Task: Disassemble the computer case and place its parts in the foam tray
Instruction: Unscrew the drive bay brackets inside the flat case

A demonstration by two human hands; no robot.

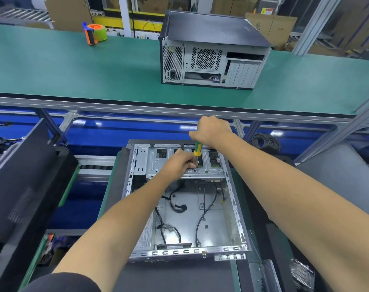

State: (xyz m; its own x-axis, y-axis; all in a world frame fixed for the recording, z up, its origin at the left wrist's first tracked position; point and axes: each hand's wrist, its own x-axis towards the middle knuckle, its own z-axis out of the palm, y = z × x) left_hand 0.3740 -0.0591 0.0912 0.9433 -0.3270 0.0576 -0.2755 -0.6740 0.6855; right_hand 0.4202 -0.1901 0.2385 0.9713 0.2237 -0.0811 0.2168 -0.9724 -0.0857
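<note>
An open computer case [232, 207] lies flat in front of me, its bare metal floor crossed by loose black cables [179, 207]. A metal drive cage [200, 171] spans its far end. My right hand [213, 129] grips the top of a green-and-yellow screwdriver [197, 149] held upright over the cage. My left hand [179, 163] pinches the screwdriver's shaft near its tip, at a screw hole in the cage. The tip itself is hidden by my fingers.
A second, closed computer case [213, 49] stands on the green conveyor belt [74, 66] beyond, with an orange-and-green tape dispenser [95, 33] at the far left. Black panels [27, 175] lean at my left. A coil of black cable [265, 142] lies at the right.
</note>
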